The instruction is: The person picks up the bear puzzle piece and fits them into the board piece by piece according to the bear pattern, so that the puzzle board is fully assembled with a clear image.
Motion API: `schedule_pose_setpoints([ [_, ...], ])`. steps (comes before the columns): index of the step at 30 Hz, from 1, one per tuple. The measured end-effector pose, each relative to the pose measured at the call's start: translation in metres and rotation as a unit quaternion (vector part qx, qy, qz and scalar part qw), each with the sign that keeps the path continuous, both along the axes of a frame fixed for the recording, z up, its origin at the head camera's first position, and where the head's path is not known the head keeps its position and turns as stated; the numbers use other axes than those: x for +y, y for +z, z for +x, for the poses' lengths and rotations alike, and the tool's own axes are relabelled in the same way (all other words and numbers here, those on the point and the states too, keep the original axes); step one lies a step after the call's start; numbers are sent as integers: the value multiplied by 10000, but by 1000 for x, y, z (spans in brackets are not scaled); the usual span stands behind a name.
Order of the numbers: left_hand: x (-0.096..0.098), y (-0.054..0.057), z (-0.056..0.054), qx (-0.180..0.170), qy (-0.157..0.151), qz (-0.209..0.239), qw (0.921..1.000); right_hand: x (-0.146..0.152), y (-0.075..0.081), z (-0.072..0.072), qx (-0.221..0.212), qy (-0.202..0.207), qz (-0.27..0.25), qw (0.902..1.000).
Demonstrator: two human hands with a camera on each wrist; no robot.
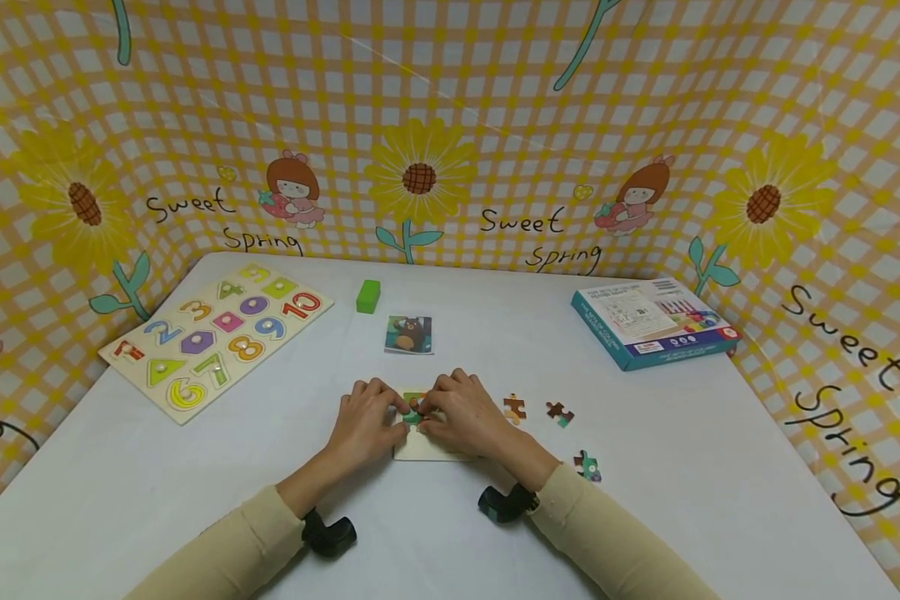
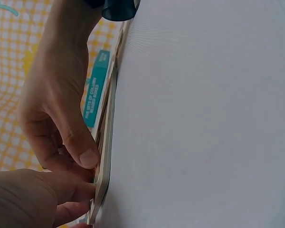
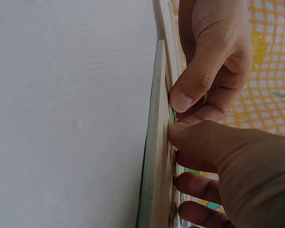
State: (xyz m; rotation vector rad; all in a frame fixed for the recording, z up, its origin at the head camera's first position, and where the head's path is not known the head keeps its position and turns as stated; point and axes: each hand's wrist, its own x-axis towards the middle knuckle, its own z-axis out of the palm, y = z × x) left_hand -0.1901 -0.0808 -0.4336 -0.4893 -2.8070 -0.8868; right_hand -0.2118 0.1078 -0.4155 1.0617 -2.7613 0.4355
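A small wooden puzzle board (image 1: 427, 451) lies flat before me, its upper part hidden under my hands. At its left edge, my left hand (image 1: 365, 423) bends its thumb and index finger in toward a green-and-brown jigsaw piece (image 1: 412, 417). From the other side my right hand (image 1: 462, 417) pinches at the same piece, the two hands' fingertips almost meeting. Both wrist views show the board edge-on, with the thumbs at its upper face. To the right lie loose jigsaw pieces: an orange-brown one (image 1: 515, 407), a dark brown one (image 1: 560, 413) and a green-and-purple one (image 1: 588, 466).
Beyond the board lies a square picture card (image 1: 408, 334) with a bear, near a green block (image 1: 368, 296). A wooden number-and-shape board (image 1: 217, 335) is at left, a teal-sided box (image 1: 656, 322) at right. Checked cloth (image 1: 450, 100) walls the white table's back and sides.
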Motion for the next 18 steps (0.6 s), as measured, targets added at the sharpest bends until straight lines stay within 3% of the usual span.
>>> schedule_pose_setpoints([
  [18, -1, 0, 0, -103, 3, 127, 9999, 3, 4, 0, -274, -80, -67, 9996],
])
